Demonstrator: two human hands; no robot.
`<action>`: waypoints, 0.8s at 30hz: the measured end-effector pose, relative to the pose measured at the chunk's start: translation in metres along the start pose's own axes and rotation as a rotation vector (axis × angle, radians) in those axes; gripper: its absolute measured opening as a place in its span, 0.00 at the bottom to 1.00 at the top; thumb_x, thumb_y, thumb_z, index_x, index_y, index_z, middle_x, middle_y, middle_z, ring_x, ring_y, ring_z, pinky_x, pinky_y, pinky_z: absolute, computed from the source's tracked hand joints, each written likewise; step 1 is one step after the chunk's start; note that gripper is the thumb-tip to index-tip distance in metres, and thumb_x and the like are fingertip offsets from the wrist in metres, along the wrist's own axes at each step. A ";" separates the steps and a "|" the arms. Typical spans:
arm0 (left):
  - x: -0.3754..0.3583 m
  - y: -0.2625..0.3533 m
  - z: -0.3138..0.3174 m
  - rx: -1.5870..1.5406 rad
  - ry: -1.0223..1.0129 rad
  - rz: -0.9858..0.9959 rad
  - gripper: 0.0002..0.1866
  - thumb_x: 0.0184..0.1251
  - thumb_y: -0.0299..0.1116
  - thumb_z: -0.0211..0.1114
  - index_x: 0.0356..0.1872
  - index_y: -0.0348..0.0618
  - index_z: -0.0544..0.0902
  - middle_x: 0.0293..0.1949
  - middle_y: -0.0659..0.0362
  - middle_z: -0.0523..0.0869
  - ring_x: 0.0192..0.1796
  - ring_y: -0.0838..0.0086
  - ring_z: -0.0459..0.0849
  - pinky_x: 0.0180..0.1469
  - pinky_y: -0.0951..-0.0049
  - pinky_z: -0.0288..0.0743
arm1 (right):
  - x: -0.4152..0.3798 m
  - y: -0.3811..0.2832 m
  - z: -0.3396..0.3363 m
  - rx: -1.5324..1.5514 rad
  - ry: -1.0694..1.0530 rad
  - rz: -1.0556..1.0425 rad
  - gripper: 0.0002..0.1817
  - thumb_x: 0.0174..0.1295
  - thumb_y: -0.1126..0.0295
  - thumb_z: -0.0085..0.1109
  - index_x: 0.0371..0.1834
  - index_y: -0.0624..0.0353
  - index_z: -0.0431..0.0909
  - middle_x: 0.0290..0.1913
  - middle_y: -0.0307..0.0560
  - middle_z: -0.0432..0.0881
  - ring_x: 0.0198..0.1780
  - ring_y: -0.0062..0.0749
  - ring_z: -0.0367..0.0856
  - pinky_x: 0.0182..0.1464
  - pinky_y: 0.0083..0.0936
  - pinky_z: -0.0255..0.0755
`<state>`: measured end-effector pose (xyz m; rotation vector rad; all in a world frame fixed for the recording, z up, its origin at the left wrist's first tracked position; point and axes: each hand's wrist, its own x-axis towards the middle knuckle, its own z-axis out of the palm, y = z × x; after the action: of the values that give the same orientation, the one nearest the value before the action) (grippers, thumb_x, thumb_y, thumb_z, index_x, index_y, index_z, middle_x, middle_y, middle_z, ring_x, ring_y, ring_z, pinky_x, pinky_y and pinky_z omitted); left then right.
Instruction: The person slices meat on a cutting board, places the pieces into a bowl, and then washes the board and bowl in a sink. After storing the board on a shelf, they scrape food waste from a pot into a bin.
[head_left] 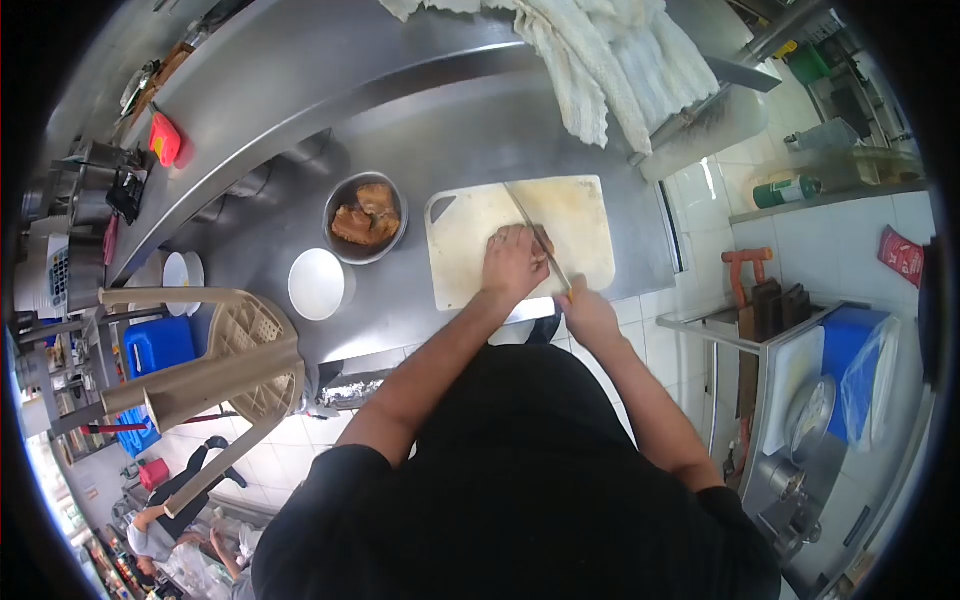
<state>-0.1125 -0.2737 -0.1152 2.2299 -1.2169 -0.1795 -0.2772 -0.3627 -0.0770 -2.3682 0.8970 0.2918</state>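
My right hand (590,315) is wrapped round the handle of a long kitchen knife (524,212), its blade slanting across the white cutting board (460,270). Beside the blade, my left hand (512,262) bends its fingers down over a brown piece of meat (541,240), most of it hidden under them. Left of the board stands a metal bowl (329,222) with several chunks of browned meat (365,215) in it. Close to that bowl is a white bowl (316,284), with nothing visible inside.
White towels (610,60) hang over the shelf above the steel counter (400,130). A beige plastic chair (230,365) juts in at left. On the right stands a metal rack (720,340) with boards. People (190,530) are at the lower left.
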 end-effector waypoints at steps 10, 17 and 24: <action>-0.026 0.002 -0.055 -0.203 -0.106 -0.163 0.65 0.47 0.50 0.87 0.80 0.31 0.55 0.77 0.36 0.64 0.78 0.43 0.64 0.80 0.53 0.61 | -0.010 -0.020 -0.031 -0.012 0.005 0.009 0.20 0.75 0.56 0.55 0.54 0.62 0.67 0.35 0.69 0.86 0.41 0.67 0.87 0.44 0.58 0.80; 0.006 -0.006 -0.026 0.071 -0.149 0.134 0.50 0.49 0.59 0.81 0.70 0.39 0.76 0.76 0.46 0.68 0.82 0.47 0.57 0.83 0.46 0.46 | -0.013 0.014 -0.028 -0.079 -0.010 0.133 0.23 0.73 0.58 0.51 0.63 0.63 0.71 0.40 0.66 0.88 0.44 0.62 0.89 0.48 0.55 0.81; -0.004 -0.016 -0.006 -0.049 -0.069 0.177 0.37 0.59 0.43 0.78 0.67 0.38 0.77 0.64 0.49 0.80 0.72 0.54 0.73 0.81 0.50 0.58 | -0.035 0.011 -0.042 -0.010 0.064 0.144 0.24 0.76 0.51 0.56 0.54 0.64 0.70 0.34 0.65 0.87 0.38 0.64 0.88 0.42 0.57 0.80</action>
<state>-0.1011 -0.2615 -0.1195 2.0773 -1.4240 -0.2154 -0.3106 -0.3755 -0.0349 -2.3372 1.1016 0.2796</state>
